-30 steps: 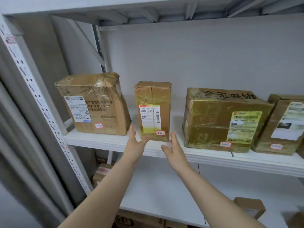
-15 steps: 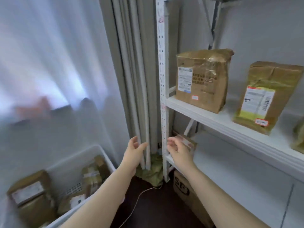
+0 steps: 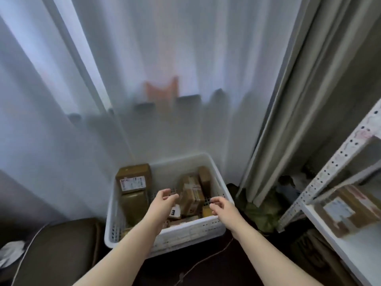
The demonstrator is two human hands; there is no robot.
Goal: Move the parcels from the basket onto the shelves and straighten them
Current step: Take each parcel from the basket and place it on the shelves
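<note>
Parcels (image 3: 192, 200) below left grip (image 3: 162, 203), right grip (image 3: 223, 207)

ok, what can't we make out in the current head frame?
Head view:
- Parcel count in basket: left hand, right hand and the near wall cover several.
- Label text on tall parcel: too small.
- Shelf parcel: motion-blurred.
- Shapes behind sheer curtain: silhouettes only.

Both forearms extended forward; left hand (image 3: 164, 200) and right hand (image 3: 221, 207) empty, fingers loosely curled, apart.
</note>
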